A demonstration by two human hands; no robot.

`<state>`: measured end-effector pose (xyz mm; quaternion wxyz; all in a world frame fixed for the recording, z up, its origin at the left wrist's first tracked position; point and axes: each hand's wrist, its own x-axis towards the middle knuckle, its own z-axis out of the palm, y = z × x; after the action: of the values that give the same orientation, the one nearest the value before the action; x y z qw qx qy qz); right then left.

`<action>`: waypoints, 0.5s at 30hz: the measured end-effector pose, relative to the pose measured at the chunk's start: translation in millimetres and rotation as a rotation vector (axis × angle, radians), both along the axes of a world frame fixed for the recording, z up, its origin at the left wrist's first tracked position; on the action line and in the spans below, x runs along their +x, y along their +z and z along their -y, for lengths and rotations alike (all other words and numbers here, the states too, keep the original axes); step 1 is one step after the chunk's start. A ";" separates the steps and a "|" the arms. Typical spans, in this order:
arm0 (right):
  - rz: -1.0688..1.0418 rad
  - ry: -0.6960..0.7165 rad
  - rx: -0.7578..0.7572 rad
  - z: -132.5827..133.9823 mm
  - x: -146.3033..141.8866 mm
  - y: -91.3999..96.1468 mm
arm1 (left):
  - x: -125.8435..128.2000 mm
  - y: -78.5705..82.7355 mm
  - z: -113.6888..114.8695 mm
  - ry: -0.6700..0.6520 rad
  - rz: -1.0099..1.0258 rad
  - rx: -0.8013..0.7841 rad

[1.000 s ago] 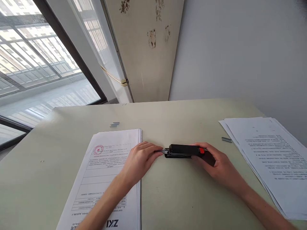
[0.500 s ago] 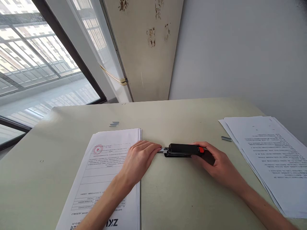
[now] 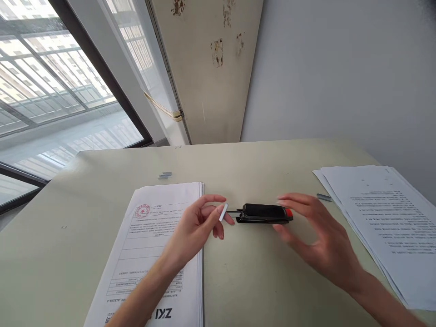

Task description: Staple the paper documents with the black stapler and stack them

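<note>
Centrally, stapler point(image 3: 264, 211): black, red at its right end; lies on the desk point(image 3: 245, 272) between the two hands, thin rods point(image 3: 234, 211) reaching from its left end.
Left hand point(image 3: 192, 231): pinches a small pale strip point(image 3: 223, 212), held aslant near the stapler's left end.
Right hand point(image 3: 323, 245): thumb and fingers spread wide about the stapler's right end; contact cannot be told.
Left papers point(image 3: 146, 243): stacked, printed, bearing a round red stamp point(image 3: 142, 211); partly under the left forearm.
Right papers point(image 3: 391, 222): printed, unevenly stacked.
Grey strips point(image 3: 165, 175): a few, just beyond the left papers.
Dark strip point(image 3: 324, 197): beside the right papers.
</note>
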<state>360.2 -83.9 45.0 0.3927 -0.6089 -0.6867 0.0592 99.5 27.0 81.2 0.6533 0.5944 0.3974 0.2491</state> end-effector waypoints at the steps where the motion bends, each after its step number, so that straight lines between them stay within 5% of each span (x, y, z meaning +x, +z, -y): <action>1: 0.023 0.106 0.025 -2.9 -6.3 7.7 | -0.7 2.2 1.5 -0.053 0.020 -0.064; 5: 0.110 0.407 -0.028 -23.1 -32.0 29.6 | -5.7 6.4 1.7 -0.228 0.114 -0.284; 15: 0.253 0.432 0.293 -44.2 -59.0 31.4 | -20.8 -0.7 0.6 -0.275 0.175 -0.602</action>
<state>301.1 -39.7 76.4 0.3660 -0.3878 -0.8452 -0.0350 78.7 26.4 80.5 0.8585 0.3992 0.3118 0.0804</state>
